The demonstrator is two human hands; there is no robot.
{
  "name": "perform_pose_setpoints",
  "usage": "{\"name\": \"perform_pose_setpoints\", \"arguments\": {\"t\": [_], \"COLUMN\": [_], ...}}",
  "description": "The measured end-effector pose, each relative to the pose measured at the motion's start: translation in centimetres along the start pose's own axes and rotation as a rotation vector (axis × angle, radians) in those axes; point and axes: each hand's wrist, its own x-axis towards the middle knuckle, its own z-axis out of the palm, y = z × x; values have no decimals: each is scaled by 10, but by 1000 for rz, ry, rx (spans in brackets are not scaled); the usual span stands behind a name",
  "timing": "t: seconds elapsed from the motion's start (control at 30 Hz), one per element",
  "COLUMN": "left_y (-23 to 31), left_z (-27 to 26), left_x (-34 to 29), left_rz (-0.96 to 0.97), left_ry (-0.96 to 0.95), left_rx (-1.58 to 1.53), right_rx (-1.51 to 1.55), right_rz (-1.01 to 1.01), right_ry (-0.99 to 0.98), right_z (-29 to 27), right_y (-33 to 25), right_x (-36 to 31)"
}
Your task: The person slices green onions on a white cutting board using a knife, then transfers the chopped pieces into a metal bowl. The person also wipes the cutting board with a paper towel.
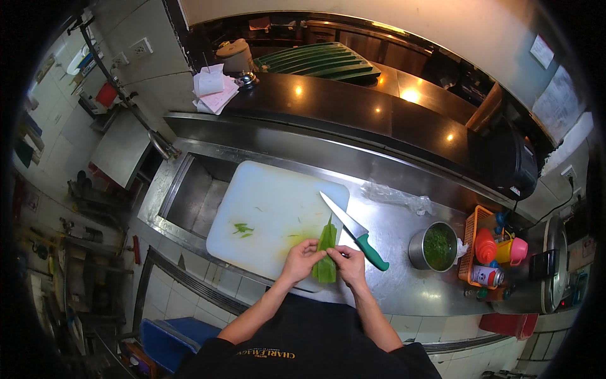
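Note:
A flat stack of long green leaves (326, 243) is pinched between both my hands over the near right edge of a white cutting board (271, 196). My left hand (302, 259) grips the leaves from the left side, thumb on top. From the right side my right hand (348, 262) holds them too, fingers closed and thumb close to the other thumb. A knife with a green handle (371, 252) lies just right of the leaves, its blade resting across the board's right edge and pointing away from me. Small cut green pieces (242, 230) lie on the board's left part.
Right of the knife, a metal pot (434, 247) holds chopped greens. An orange basket (472, 246) with bottles stands beyond it. Crumpled clear plastic (398, 198) lies against the back ledge. The board partly covers a steel sink (199, 189). A dark shelf (341, 104) runs behind.

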Motion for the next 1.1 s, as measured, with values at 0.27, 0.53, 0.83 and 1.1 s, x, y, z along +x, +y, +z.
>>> {"name": "perform_pose_setpoints", "arguments": {"t": [0.27,0.53,0.83,1.1], "left_y": [-7,-1,3,1], "left_z": [1,-1,1,1], "left_x": [-4,-5,-6,-7], "left_rz": [-88,-86,-73,-70], "left_ry": [1,76,23,-18], "left_rx": [-22,100,120,130], "right_rx": [113,108,195,163], "right_rz": [-28,-57,-86,-62], "right_ry": [66,0,-47,-25], "right_z": [4,4,1,-1], "right_y": [15,10,18,21], "right_x": [2,-2,3,4]}}
